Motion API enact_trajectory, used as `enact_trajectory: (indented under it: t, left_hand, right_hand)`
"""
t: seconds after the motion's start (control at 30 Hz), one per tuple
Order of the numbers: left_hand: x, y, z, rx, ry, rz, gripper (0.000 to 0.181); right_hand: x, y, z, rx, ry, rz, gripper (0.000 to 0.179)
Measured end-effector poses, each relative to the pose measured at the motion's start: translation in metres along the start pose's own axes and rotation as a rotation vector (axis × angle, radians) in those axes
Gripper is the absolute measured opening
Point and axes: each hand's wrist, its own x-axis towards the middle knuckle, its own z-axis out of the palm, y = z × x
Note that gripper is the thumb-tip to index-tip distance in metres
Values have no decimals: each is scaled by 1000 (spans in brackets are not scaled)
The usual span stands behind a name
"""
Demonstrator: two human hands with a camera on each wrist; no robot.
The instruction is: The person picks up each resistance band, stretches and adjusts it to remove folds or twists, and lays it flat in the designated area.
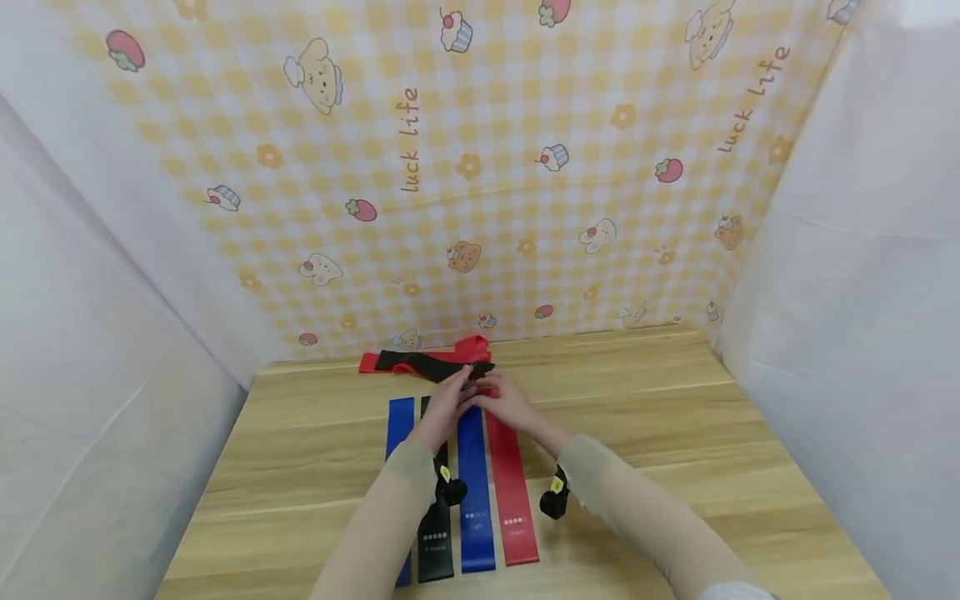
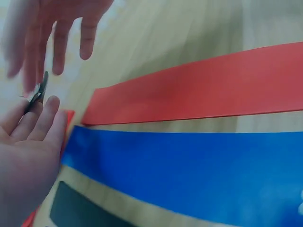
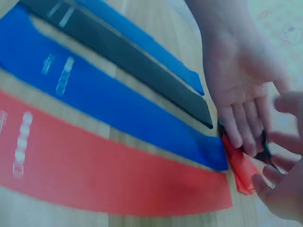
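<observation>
A dark, thin piece, like the edge of a black resistance band, lies between the fingertips of both hands in the left wrist view. My left hand [image 2: 33, 156], palm turned up, holds that black band [image 2: 39, 94] at its fingertips; its thumb is out of sight there. Facing it from above, my right hand [image 2: 61, 28] has straight, spread fingers, with the nearest fingertips right at the band. In the head view my left hand [image 1: 448, 404] and right hand [image 1: 510, 402] meet at the far ends of the flat bands. Another black strip [image 1: 427, 367] lies over red bands [image 1: 472, 350] behind them.
On the wooden table [image 1: 637, 400], several bands lie lengthwise side by side: a blue band [image 1: 401, 417], a black band [image 1: 435, 542], a second blue band [image 1: 474, 475] and a red band [image 1: 512, 483]. A yellow checked cloth [image 1: 510, 208] hangs behind, with white sheets [image 1: 840, 250] at the sides.
</observation>
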Motion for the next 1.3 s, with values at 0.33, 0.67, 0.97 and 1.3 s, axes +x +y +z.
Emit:
enact_trajectory:
  t: [0.33,0.67,0.97,1.3]
  left_hand:
    - [1,24,-20,25,121,102,42]
    - [-7,44,-25,79,190,202,14]
    - [-20,64,-21,189,145,287,13]
    - [-34,75,-7,246,48,310,8]
  right_hand:
    - [35,-17,5,877,-89,472,65]
    - [62,-45,11,1072,-197,400,62]
    - [70,-66,-1,1244,-217,317,58]
    - [62,-77,-28,1316,-167,313,42]
